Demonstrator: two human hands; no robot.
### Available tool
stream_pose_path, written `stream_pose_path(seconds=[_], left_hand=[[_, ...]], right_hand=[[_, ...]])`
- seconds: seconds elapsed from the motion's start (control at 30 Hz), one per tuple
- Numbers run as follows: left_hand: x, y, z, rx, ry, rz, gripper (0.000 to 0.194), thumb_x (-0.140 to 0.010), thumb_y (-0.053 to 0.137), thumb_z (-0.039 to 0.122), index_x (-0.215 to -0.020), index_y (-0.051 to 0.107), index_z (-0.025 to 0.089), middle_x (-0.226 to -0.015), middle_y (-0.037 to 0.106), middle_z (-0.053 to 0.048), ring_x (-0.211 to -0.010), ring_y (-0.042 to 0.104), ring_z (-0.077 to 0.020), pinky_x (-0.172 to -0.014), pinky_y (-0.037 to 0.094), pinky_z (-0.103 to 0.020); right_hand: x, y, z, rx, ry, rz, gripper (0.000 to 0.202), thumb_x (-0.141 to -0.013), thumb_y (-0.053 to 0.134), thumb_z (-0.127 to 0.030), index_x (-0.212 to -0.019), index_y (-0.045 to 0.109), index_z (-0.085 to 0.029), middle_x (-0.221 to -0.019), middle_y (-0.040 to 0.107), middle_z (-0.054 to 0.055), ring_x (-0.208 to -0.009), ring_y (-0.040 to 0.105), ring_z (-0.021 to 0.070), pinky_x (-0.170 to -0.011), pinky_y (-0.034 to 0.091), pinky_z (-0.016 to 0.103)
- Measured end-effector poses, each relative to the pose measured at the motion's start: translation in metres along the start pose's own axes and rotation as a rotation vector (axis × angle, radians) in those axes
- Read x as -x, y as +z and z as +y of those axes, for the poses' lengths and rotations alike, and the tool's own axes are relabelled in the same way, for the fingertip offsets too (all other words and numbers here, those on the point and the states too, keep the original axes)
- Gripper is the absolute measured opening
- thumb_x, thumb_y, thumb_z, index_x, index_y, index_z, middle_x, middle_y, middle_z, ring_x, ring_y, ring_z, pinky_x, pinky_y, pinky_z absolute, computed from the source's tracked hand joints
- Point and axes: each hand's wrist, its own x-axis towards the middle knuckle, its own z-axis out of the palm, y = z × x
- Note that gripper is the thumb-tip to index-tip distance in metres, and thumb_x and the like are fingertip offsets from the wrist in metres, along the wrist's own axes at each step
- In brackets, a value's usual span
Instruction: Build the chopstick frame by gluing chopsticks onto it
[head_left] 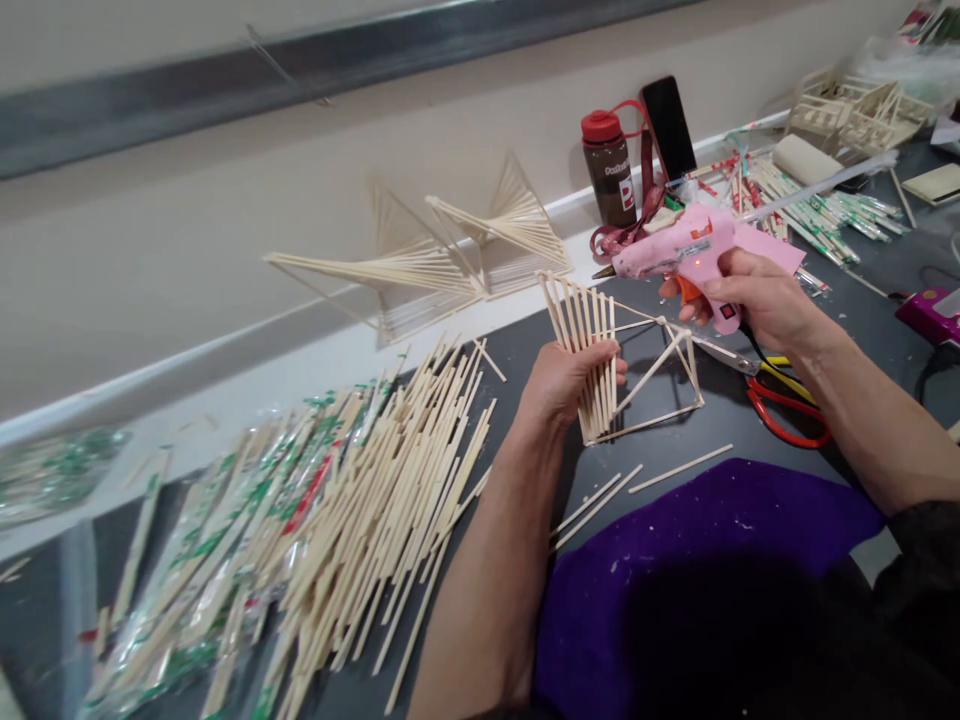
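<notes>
My left hand point(574, 378) is closed around a fanned row of thin wooden sticks, part of a stick frame point(651, 418) whose open triangular end reaches to the right. In my right hand point(772, 295) is a pink glue gun point(679, 243), gripped by its handle with fingers around the orange trigger. Its dark nozzle points left, just above and right of the upper ends of the fanned sticks, apart from them. A long clear glue stick point(814, 188) juts from the gun's back. Scissors point(787, 412) with red and yellow handles lie below my right wrist.
Loose chopsticks point(397, 490) and wrapped ones point(225, 540) spread across the left. Two joined twisted stick structures point(427, 270) stand against the wall. Behind the gun are a bottle point(609, 175) and a phone point(667, 128). More wrapped sticks point(832, 205) lie at right.
</notes>
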Motion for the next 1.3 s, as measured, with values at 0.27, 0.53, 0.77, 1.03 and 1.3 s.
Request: stream_pose_path(seconds=[0.27, 0.53, 0.77, 1.03, 1.3], left_hand=[[0.000, 0.002, 0.002, 0.029, -0.010, -0.012, 0.017, -0.055, 0.076, 0.023, -0.063, 0.065, 0.014, -0.051, 0.066, -0.003, -0.044, 0.062, -0.0147, -0.045, 0.052, -0.024], [0.002, 0.003, 0.002, 0.029, -0.028, -0.004, 0.016, -0.057, 0.076, 0.022, -0.065, 0.065, 0.014, -0.053, 0.066, -0.004, -0.046, 0.062, -0.0154, -0.046, 0.052, -0.025], [0.001, 0.002, 0.002, 0.019, -0.022, 0.003, 0.015, -0.059, 0.075, 0.022, -0.067, 0.064, 0.015, -0.054, 0.066, -0.005, -0.046, 0.062, -0.0157, -0.048, 0.052, -0.027], [0.000, 0.002, 0.001, 0.036, -0.025, -0.012, 0.013, -0.059, 0.074, 0.022, -0.065, 0.065, 0.014, -0.054, 0.066, -0.005, -0.045, 0.061, -0.0151, -0.046, 0.050, -0.026], [0.001, 0.002, 0.001, 0.021, -0.023, 0.006, 0.017, -0.059, 0.075, 0.022, -0.069, 0.063, 0.014, -0.053, 0.065, -0.004, -0.045, 0.062, -0.0155, -0.049, 0.053, -0.027]], right_hand=[[0.000, 0.003, 0.009, 0.181, -0.057, 0.028, 0.034, -0.086, 0.065, -0.047, -0.088, 0.065, -0.013, -0.071, 0.065, 0.004, -0.054, 0.054, 0.0085, -0.048, 0.039, 0.022], [-0.001, 0.009, 0.013, 0.363, -0.095, 0.088, 0.042, -0.090, 0.058, -0.057, -0.077, 0.062, -0.018, -0.055, 0.052, -0.002, -0.049, 0.046, 0.0096, -0.049, 0.035, 0.025], [-0.002, 0.012, 0.015, 0.480, -0.101, 0.126, 0.044, -0.090, 0.057, -0.059, -0.072, 0.058, -0.019, -0.052, 0.051, -0.002, -0.048, 0.046, 0.0111, -0.049, 0.033, 0.027], [-0.002, 0.017, 0.013, 0.557, -0.115, 0.161, 0.039, -0.091, 0.056, -0.054, -0.072, 0.057, -0.020, -0.057, 0.050, 0.000, -0.058, 0.048, 0.0142, -0.057, 0.037, 0.030], [-0.004, 0.018, 0.018, 0.585, -0.191, 0.162, 0.036, -0.090, 0.057, -0.049, -0.070, 0.058, -0.019, -0.069, 0.053, 0.002, -0.070, 0.053, 0.0158, -0.064, 0.042, 0.030]])
